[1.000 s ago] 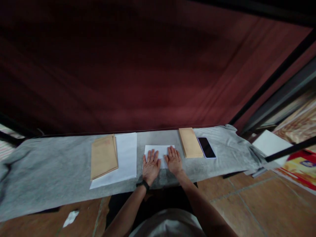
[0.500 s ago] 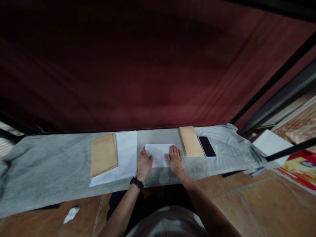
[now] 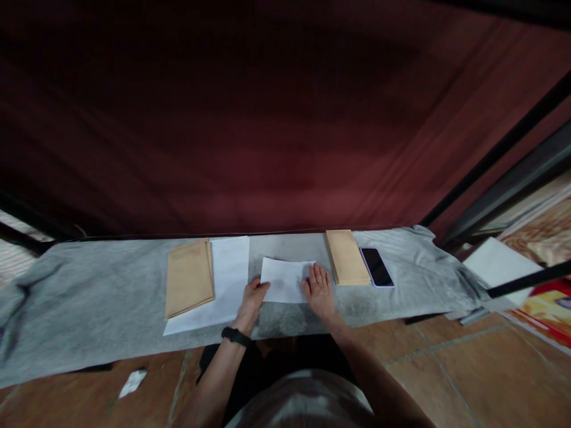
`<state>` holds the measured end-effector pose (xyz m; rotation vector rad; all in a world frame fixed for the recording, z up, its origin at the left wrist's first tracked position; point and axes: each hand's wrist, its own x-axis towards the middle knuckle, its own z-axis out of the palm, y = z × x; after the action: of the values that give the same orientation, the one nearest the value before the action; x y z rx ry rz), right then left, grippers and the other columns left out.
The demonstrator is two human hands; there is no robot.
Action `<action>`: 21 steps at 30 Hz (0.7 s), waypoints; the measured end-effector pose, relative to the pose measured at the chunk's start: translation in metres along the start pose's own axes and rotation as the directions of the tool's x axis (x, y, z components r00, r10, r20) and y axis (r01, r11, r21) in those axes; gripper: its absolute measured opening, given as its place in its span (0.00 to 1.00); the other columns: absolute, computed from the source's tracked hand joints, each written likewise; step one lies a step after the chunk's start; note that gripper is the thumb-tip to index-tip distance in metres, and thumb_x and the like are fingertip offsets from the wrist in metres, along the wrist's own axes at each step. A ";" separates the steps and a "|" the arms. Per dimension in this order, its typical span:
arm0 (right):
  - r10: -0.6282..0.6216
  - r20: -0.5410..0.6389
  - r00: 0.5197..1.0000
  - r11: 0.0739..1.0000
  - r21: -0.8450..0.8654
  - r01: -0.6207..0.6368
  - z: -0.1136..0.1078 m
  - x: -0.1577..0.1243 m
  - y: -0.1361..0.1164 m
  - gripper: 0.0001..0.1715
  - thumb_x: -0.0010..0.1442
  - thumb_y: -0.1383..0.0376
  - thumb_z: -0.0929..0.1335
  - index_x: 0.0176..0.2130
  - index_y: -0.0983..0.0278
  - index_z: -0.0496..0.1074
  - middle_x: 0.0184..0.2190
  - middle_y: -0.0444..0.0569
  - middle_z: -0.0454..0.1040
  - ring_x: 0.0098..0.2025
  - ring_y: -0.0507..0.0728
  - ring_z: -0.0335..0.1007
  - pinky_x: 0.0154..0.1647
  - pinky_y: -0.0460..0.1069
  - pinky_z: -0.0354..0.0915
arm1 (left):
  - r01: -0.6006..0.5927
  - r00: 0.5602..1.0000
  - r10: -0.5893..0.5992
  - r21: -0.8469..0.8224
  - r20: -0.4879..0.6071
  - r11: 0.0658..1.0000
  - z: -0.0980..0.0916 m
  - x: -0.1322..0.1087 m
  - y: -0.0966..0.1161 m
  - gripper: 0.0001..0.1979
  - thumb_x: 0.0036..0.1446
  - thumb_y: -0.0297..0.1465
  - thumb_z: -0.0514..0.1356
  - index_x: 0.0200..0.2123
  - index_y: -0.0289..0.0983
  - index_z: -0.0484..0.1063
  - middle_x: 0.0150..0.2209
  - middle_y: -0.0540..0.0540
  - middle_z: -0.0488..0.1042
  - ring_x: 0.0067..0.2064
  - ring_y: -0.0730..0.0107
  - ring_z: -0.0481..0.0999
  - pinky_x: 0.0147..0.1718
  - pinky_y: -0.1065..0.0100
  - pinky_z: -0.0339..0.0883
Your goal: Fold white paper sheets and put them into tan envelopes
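A small white sheet of paper [image 3: 284,280], seemingly folded, lies in front of me on the grey cloth. My left hand [image 3: 252,302] pinches its left edge between thumb and fingers, and that side is slightly raised. Flat on the sheet's right end rests my right hand [image 3: 319,290], fingers stretched out. To the left, larger white paper [image 3: 229,267] lies partly under several brown envelopes [image 3: 188,278]. Another stack of brown envelopes [image 3: 348,257] sits just right of my right hand.
A phone [image 3: 377,267] lies beside the right-hand envelopes. Grey cloth [image 3: 102,291] covers the long narrow surface, with a dark red panel [image 3: 267,148] rising behind it. On the tiled floor there is a crumpled white scrap [image 3: 132,383]; a red and yellow package [image 3: 553,306] is at far right.
My left hand has gone from lying flat by the paper's left side to gripping its left edge, which has lifted slightly. My right hand stays pressed on the right end.
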<state>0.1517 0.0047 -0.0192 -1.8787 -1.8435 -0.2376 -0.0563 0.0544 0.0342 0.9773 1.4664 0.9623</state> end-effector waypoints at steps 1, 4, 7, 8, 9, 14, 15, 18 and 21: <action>-0.039 0.008 0.999 0.999 0.033 0.039 -0.006 -0.003 -0.005 0.35 0.72 0.57 0.58 0.70 0.71 0.51 0.69 0.64 0.55 0.71 0.66 0.50 0.68 0.66 0.51 | 0.007 1.000 -0.007 -0.007 -0.011 1.000 0.001 -0.002 0.002 0.16 0.42 0.38 0.66 0.33 0.35 0.73 0.25 0.49 0.76 0.27 0.65 0.76 0.21 0.71 0.63; -0.200 0.108 0.974 0.969 0.167 0.181 -0.025 -0.010 -0.025 0.44 0.67 0.52 0.64 0.72 0.68 0.45 0.72 0.60 0.48 0.73 0.65 0.44 0.70 0.64 0.49 | 0.006 1.000 -0.005 -0.055 0.009 0.998 0.006 -0.008 0.010 0.19 0.42 0.41 0.67 0.35 0.34 0.73 0.27 0.48 0.78 0.27 0.66 0.76 0.22 0.71 0.64; -0.187 0.150 0.971 0.920 0.373 0.120 -0.040 -0.005 -0.042 0.38 0.65 0.62 0.64 0.71 0.64 0.53 0.70 0.56 0.56 0.71 0.63 0.51 0.72 0.63 0.47 | 0.007 0.997 0.001 -0.100 0.076 0.995 0.009 -0.017 0.019 0.24 0.46 0.45 0.66 0.41 0.34 0.74 0.33 0.43 0.80 0.32 0.63 0.79 0.27 0.68 0.71; -0.127 0.147 0.981 0.884 0.466 0.045 -0.045 0.000 -0.045 0.34 0.66 0.65 0.63 0.69 0.63 0.57 0.68 0.54 0.61 0.69 0.61 0.56 0.71 0.61 0.49 | 0.004 0.994 0.010 -0.119 0.111 0.993 0.009 -0.020 0.022 0.26 0.49 0.48 0.64 0.44 0.34 0.74 0.37 0.41 0.81 0.35 0.61 0.80 0.30 0.66 0.73; -0.048 0.145 0.988 0.824 0.565 -0.043 -0.049 0.006 -0.047 0.31 0.67 0.66 0.60 0.68 0.62 0.60 0.65 0.52 0.66 0.66 0.60 0.61 0.70 0.60 0.54 | -0.003 0.989 0.023 -0.137 0.146 0.991 0.008 -0.023 0.025 0.28 0.54 0.51 0.60 0.47 0.34 0.73 0.42 0.39 0.81 0.39 0.60 0.81 0.33 0.64 0.75; 0.291 0.269 0.918 0.318 0.878 -0.358 -0.069 0.037 -0.050 0.29 0.72 0.53 0.55 0.60 0.64 0.69 0.52 0.53 0.78 0.51 0.60 0.77 0.50 0.55 0.74 | -0.014 0.984 0.041 -0.152 0.174 0.988 0.006 -0.036 0.025 0.29 0.66 0.52 0.48 0.61 0.40 0.64 0.60 0.38 0.72 0.55 0.60 0.77 0.44 0.63 0.77; 0.322 0.284 0.903 0.254 0.893 -0.372 -0.071 0.040 -0.051 0.31 0.72 0.51 0.55 0.60 0.65 0.68 0.52 0.54 0.78 0.49 0.61 0.78 0.48 0.55 0.75 | 0.009 0.981 0.026 -0.178 0.192 0.984 0.009 -0.039 0.022 0.29 0.65 0.50 0.52 0.62 0.41 0.62 0.61 0.38 0.71 0.55 0.59 0.77 0.44 0.62 0.77; 0.359 0.283 0.889 0.197 0.908 -0.369 -0.066 0.040 -0.053 0.34 0.71 0.49 0.55 0.61 0.68 0.66 0.53 0.58 0.77 0.50 0.63 0.78 0.46 0.54 0.75 | 0.070 0.960 0.019 -0.302 0.281 0.951 0.019 -0.045 0.013 0.31 0.58 0.43 0.61 0.62 0.38 0.63 0.60 0.37 0.72 0.52 0.55 0.79 0.45 0.58 0.77; 0.394 0.322 0.861 0.128 0.908 -0.399 -0.054 0.030 -0.045 0.32 0.67 0.49 0.59 0.58 0.68 0.68 0.53 0.60 0.77 0.51 0.64 0.77 0.45 0.55 0.75 | 0.012 0.974 0.062 -0.321 0.219 0.947 0.019 -0.043 0.006 0.31 0.51 0.37 0.65 0.57 0.33 0.66 0.55 0.35 0.76 0.51 0.52 0.79 0.49 0.56 0.74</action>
<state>0.1220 0.0047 0.0509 -1.2551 -0.8701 0.9415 -0.0335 0.0172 0.0516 0.8362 1.0683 1.0337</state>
